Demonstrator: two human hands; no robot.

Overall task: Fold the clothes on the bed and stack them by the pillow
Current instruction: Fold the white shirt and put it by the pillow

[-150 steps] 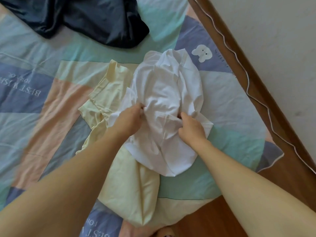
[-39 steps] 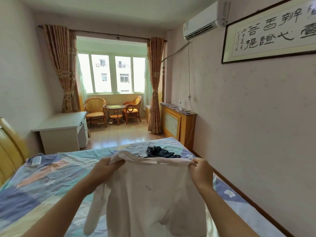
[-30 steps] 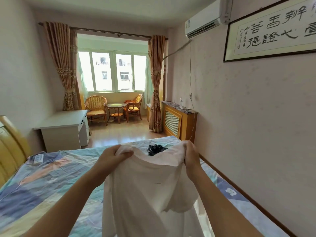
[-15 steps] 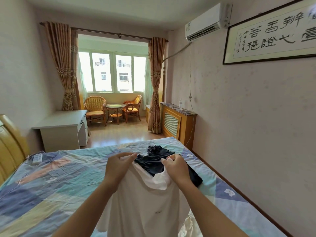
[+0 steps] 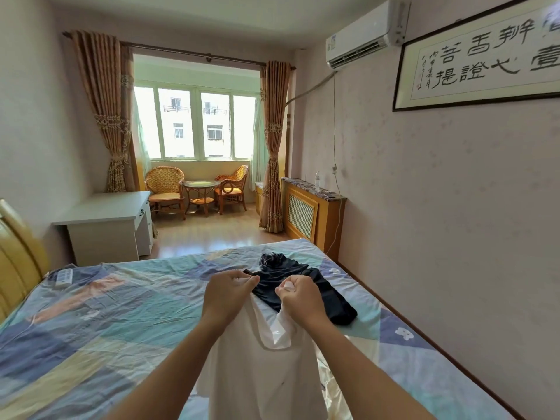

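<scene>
Both hands hold a white cotton shirt (image 5: 260, 374) up above the bed (image 5: 91, 322), which wears a pastel patchwork cover. The left hand (image 5: 225, 294) has its fingers curled tight round a bunch of the shirt's top edge, and the right hand (image 5: 298, 298), just beside it at 3 o'clock, pinches another bunch of that edge in a closed fist. The shirt hangs down from the two grips toward 6 o'clock, its neckline sagging between them. A dark navy garment (image 5: 306, 286) lies crumpled on the bed beyond the hands, toward 1 o'clock. A pale yellow satin cloth (image 5: 339, 386) shows on the bed at 4 o'clock of the shirt, partly hidden by it. A white remote control (image 5: 63, 277) lies near the wooden headboard (image 5: 18, 259) at 9 o'clock.
</scene>
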